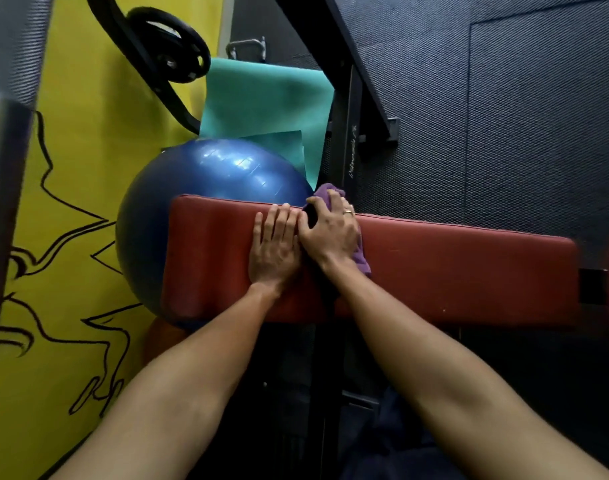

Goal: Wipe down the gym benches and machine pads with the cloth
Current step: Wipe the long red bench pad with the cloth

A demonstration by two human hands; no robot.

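A red padded bench (452, 271) runs across the middle of the head view. My left hand (275, 247) lies flat on its pad with straight fingers reaching the far edge. Right beside it, my right hand (330, 226) presses a purple cloth (362, 261) against the pad, fingers curled over the cloth at the far edge. Purple folds stick out beyond the fingertips and below the wrist. The two hands touch each other.
A blue exercise ball (199, 188) sits against the bench's left end. Behind it lie a teal mat (261, 102) and a black weight plate (171, 43) on a black frame. A yellow wall (81, 168) stands left; dark rubber flooring (504, 133) spreads right.
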